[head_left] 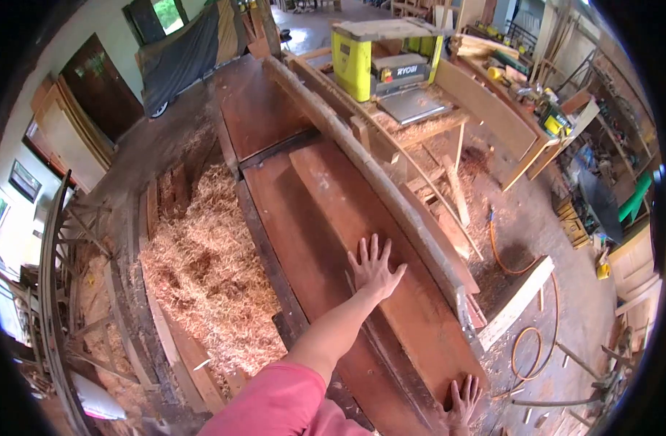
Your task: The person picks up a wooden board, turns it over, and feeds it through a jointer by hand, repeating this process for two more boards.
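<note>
My left hand [376,270] lies flat with its fingers spread on a long reddish-brown wooden board [413,320]. Lower down, near the bottom edge of the view, my right hand [462,404] also rests on this board, fingers stretched out. The board lies lengthwise on top of wider brown panels [282,211], its near end close to my right hand. A thick rough wooden rail [376,178] runs along the right side of the board. Neither hand is wrapped around anything.
A heap of wood shavings [209,269] covers the floor on the left. Beyond the rail stands a green Ryobi planer [384,62] on a wooden stand. An orange hose [554,312] curls on the floor at right, near a pale timber beam [518,301].
</note>
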A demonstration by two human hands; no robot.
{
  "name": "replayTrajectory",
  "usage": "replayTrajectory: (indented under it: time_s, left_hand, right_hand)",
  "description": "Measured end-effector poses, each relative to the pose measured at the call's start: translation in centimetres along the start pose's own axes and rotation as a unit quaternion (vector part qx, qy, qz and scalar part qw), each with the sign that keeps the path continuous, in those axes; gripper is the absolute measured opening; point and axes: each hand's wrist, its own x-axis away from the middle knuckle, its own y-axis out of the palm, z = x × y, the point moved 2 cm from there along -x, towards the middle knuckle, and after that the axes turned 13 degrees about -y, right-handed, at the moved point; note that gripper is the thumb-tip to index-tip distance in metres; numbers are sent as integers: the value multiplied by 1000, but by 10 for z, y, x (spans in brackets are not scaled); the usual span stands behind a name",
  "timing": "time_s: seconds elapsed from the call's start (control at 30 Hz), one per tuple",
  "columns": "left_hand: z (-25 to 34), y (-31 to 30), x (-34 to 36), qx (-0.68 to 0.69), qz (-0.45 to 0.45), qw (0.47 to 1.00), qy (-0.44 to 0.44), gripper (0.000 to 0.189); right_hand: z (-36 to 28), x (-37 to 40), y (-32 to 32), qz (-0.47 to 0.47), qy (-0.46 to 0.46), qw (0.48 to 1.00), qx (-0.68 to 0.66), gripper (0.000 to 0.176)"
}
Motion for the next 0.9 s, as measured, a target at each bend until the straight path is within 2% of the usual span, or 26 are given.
replayTrajectory:
  time_s: [0.03, 0.37, 0.57, 0.9]
  left_hand:
    - [0, -3, -1, -7, -6, 1000, -2, 87]
    - [-11, -12, -27, 10, 14, 1000, -2, 89]
    - [-22, -10, -48, 44, 36, 998, 6, 90]
    - [-38, -16, -79, 80, 60, 995, 17, 89]
  right_hand:
    - [-5, -4, -3, 32, -6, 999, 1, 82]
    - [-13, -28, 2, 27, -8, 998, 54, 88]
    - [-20, -48, 1, 49, -37, 997, 48, 85]
    - [-25, -70, 12, 64, -30, 996, 56, 81]
